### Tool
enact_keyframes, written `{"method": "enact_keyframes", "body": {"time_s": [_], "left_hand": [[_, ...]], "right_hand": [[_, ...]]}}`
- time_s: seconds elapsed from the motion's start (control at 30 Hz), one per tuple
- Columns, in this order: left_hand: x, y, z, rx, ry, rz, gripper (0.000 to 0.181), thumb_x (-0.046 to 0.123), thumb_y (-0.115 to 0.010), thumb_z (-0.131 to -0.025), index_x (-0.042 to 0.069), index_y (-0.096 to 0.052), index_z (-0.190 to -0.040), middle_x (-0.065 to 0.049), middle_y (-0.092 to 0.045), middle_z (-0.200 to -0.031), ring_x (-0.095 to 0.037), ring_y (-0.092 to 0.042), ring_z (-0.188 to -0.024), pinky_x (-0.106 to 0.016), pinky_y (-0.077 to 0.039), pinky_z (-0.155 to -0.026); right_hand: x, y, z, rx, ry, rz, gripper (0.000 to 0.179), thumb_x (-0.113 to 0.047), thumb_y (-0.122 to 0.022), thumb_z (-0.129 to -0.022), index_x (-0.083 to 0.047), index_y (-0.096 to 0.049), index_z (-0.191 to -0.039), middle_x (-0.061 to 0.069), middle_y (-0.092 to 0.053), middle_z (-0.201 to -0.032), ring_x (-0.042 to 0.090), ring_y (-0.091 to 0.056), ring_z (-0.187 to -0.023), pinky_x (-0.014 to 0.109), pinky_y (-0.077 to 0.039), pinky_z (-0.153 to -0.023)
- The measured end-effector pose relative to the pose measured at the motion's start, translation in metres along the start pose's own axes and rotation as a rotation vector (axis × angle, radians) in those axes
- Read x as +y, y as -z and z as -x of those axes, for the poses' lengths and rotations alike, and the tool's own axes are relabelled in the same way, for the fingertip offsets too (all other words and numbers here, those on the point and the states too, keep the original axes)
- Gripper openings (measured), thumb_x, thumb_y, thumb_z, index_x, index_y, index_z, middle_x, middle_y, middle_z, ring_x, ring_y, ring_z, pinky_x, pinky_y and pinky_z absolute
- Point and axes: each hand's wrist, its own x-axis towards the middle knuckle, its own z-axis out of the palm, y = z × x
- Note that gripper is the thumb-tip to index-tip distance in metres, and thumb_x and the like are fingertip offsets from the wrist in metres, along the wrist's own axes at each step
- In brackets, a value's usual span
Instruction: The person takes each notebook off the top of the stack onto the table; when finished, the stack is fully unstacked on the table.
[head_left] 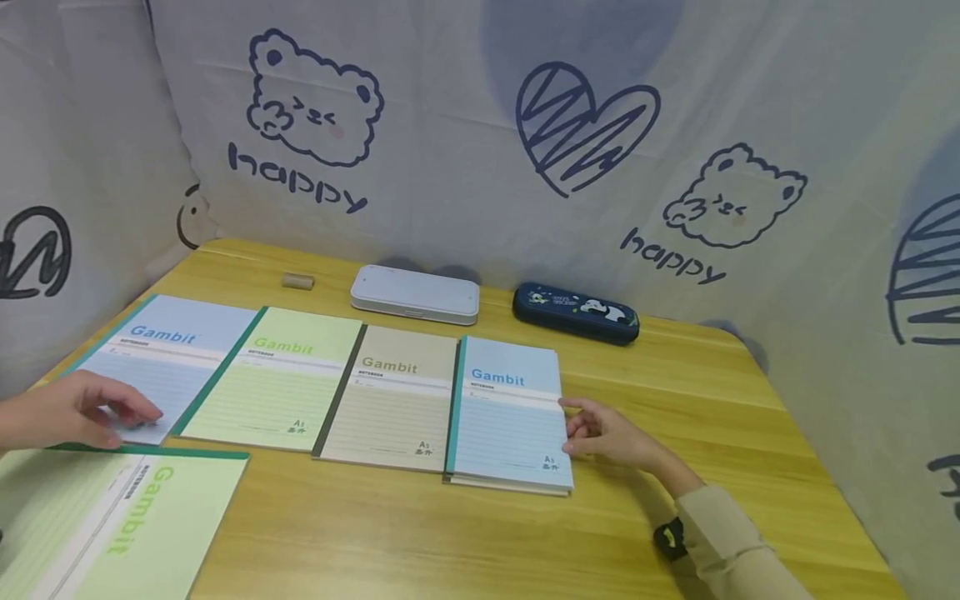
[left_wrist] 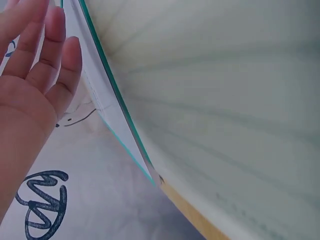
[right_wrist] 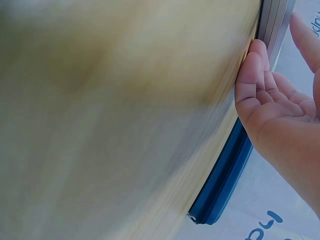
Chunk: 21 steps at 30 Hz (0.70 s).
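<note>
Over the lower part of the left blue notebook (head_left: 191, 343) is my left hand (head_left: 93, 408), palm down with fingers loosely bent, also seen in the left wrist view. Just below that hand lies a green-spined notebook (head_left: 187, 508), turned sideways at the front left. My right hand (head_left: 615, 437) is at the right edge of another blue notebook (head_left: 510, 425), fingertips right at the edge and thumb apart from the other fingers. That notebook tops a small stack, whose edges (right_wrist: 275, 25) show in the right wrist view.
Between the blue notebooks lie a green notebook (head_left: 270, 375) and a tan notebook (head_left: 390, 408). Behind stand a white case (head_left: 415, 294), a dark blue panda pencil case (head_left: 576, 313) and a small brown cylinder (head_left: 297, 282). Printed cloth (head_left: 450, 167) borders the wooden table (head_left: 697, 392).
</note>
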Motion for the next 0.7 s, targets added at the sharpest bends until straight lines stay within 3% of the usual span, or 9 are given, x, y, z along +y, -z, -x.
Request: {"method": "enact_keyframes", "body": {"time_s": [0.2, 0.3, 0.53, 0.7], "left_hand": [[0.01, -0.007, -0.011, 0.099, 0.181, 0.027, 0.023, -0.011, -0.06, -0.076, 0.003, -0.066, -0.093, 0.012, -0.063, -0.088, -0.006, -0.055, -0.071, -0.019, -0.045, -0.061], [0.014, -0.011, -0.017, 0.114, 0.193, 0.014, 0.017, -0.008, -0.06, -0.078, -0.003, -0.063, -0.094, 0.012, -0.063, -0.089, -0.006, -0.056, -0.071, -0.02, -0.046, -0.061], [0.025, -0.018, -0.043, 0.04, 0.143, 0.049, 0.02, -0.004, -0.057, -0.083, -0.012, -0.056, -0.101, 0.004, -0.062, -0.093, -0.01, -0.056, -0.074, -0.024, -0.047, -0.062], [0.039, -0.024, -0.064, 0.048, 0.204, 0.032, 0.022, 0.004, -0.059, -0.084, -0.008, -0.058, -0.103, -0.004, -0.062, -0.094, -0.011, -0.055, -0.074, -0.023, -0.046, -0.064]], "right_hand": [[-0.001, 0.0, 0.001, 0.003, -0.01, 0.001, 0.068, -0.005, -0.064, -0.081, 0.014, -0.024, -0.132, 0.015, -0.054, -0.093, 0.018, -0.051, -0.08, 0.022, -0.044, -0.067], [-0.001, 0.0, 0.0, 0.004, -0.013, 0.006, 0.067, -0.005, -0.064, -0.081, 0.014, -0.025, -0.132, 0.014, -0.054, -0.093, 0.018, -0.051, -0.08, 0.022, -0.044, -0.067], [0.003, 0.001, -0.001, 0.0, -0.009, 0.01, 0.068, -0.007, -0.065, -0.081, 0.013, -0.025, -0.132, 0.014, -0.054, -0.092, 0.017, -0.052, -0.079, 0.022, -0.044, -0.066], [0.004, 0.001, -0.001, 0.0, -0.009, 0.014, 0.069, -0.01, -0.066, -0.08, 0.012, -0.026, -0.133, 0.013, -0.054, -0.092, 0.017, -0.052, -0.079, 0.023, -0.045, -0.068]]}}
